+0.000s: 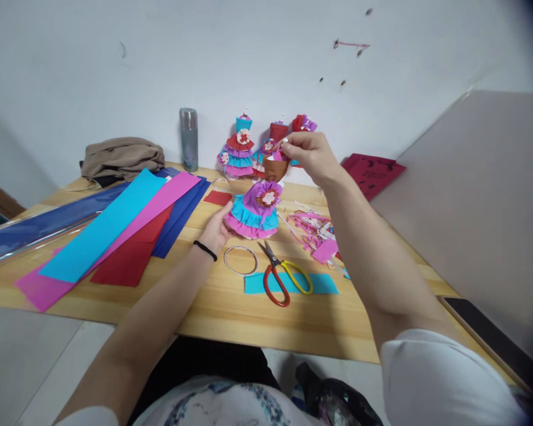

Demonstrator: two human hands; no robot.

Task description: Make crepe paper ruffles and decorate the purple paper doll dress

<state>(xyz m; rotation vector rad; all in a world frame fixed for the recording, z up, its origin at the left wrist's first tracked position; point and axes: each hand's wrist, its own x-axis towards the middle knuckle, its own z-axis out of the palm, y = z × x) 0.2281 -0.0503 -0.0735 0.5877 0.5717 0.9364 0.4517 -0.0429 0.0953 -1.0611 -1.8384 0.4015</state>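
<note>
My left hand (219,226) holds the lower left edge of a small ruffled paper dress (254,214) in purple, blue and pink, with a flower on its front. Above it, my right hand (305,151) has thumb and fingertips pinched together at a brown container (275,170) with pink bits in it; a small white thing shows at the fingertips, too small to make out. Scissors (274,261) with one red and one yellow handle lie slightly spread on a blue paper strip (324,283). A thin ring (241,261) lies left of them.
Finished-looking paper dresses (240,148) stand by the wall, near a grey flask (189,139). Coloured paper sheets (106,231) and a brown cloth (122,157) lie left. Paper scraps (313,234), a red bag (373,174) and a phone (488,337) are on the right.
</note>
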